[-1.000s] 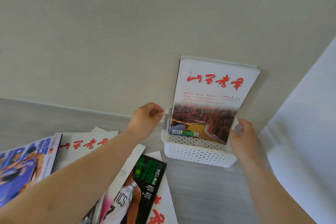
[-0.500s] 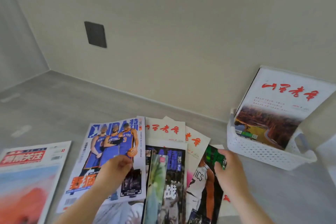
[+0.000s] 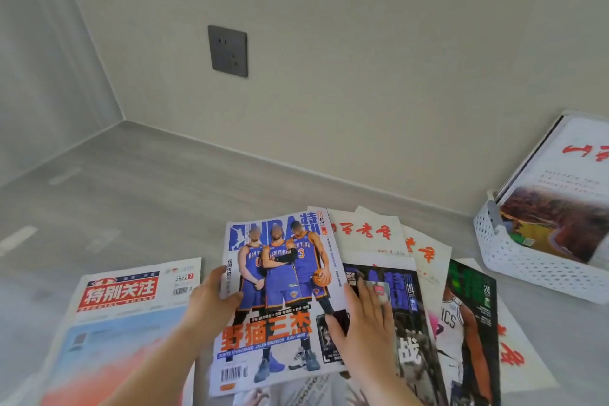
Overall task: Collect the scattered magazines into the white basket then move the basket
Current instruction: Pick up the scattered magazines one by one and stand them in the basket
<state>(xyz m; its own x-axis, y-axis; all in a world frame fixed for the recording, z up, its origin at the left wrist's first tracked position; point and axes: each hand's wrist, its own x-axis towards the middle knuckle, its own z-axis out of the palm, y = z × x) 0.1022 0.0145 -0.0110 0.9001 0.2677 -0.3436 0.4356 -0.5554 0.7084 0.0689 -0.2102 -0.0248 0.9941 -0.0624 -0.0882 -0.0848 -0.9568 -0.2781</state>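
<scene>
Left hand point(image 3: 211, 303) grips the left edge of the NBA magazine point(image 3: 280, 280), thumb on the cover. Right hand point(image 3: 365, 320) is flat and holds nothing: straight fingers lie over the dark magazine point(image 3: 408, 333), thumb on the NBA cover's right edge.

White basket point(image 3: 527, 270): perforated plastic, rectangular, far right by the wall. It holds a stack of upright magazines point(image 3: 560, 201) that lean back; the front one is white with a red brush title and a landscape photo.

Still loose on the grey wood-grain surface point(image 3: 148, 194):
- red-banner magazine point(image 3: 125, 323), to the left
- white red-titled covers point(image 3: 365, 234), fanned behind
- green-black magazine point(image 3: 468, 323), to the right

All are glossy, flat and overlapping. A dark square socket point(image 3: 228, 51) is on the matte beige wall.
</scene>
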